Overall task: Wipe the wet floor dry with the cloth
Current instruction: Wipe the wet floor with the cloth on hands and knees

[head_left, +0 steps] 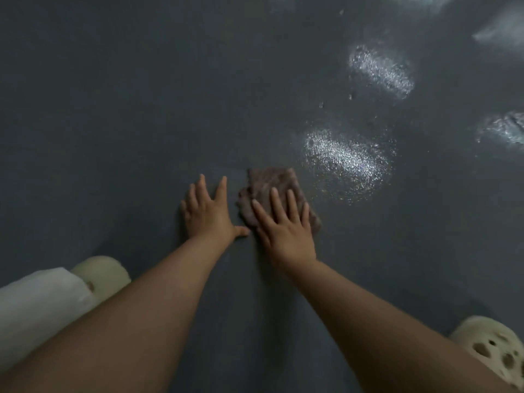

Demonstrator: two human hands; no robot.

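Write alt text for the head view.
The right hand presses a crumpled brown cloth flat on a dark grey floor, beside a glistening wet patch. The left hand rests spread on the floor, its thumb near the cloth.

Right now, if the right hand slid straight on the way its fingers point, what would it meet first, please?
The right hand lies flat on the cloth, fingers pointing up the picture. Going straight on, it would first cross the cloth's far edge onto bare floor; the nearest wet patch looks slightly right of that line.
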